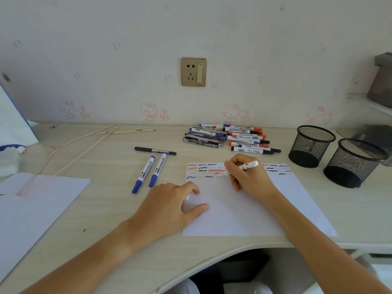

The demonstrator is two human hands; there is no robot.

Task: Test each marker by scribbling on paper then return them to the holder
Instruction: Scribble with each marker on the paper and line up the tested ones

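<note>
Left hand (169, 205) hides something white; right hand (247, 177) covers marker (248, 166) tip.

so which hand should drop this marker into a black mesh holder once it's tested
Right. The right hand already grips the white marker, and both black mesh holders stand on its side; the left hand rests on the white paper.
</note>
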